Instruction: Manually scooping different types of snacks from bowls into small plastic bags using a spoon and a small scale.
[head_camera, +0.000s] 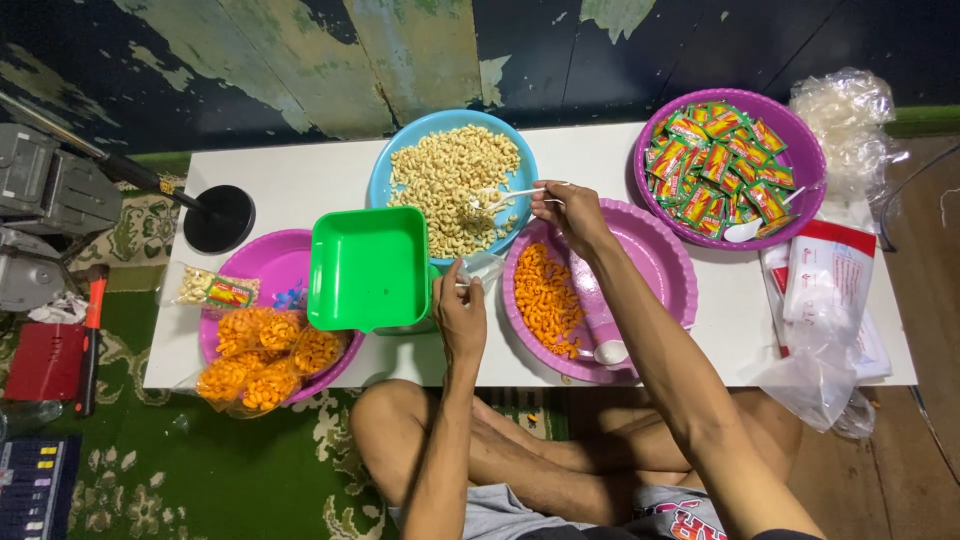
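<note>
Head view, right hand: the right hand (567, 212) pinches the handle of a white spoon (508, 197), whose bowl dips into the pale nuts (450, 180) heaped in a blue basin (384, 172) at the table's far edge.
Head view, left hand: the left hand (460, 315) is closed around the mouth of a small clear plastic bag (484, 266), held just beside the blue basin's near rim.
Between the basins: a green square tray (368, 266) sits upside-down to the left of the left hand.
Near right: a pink basin (660, 262) holds orange snacks (546, 296) and a second white spoon (608, 351).
Far right: a purple basin (800, 150) is filled with green-and-red sachets (715, 170).
Near left: filled bags of orange snacks (265, 355) pile in another pink basin (262, 265).
Setting: all stand on a low white table (300, 180); the person sits cross-legged before it.
</note>
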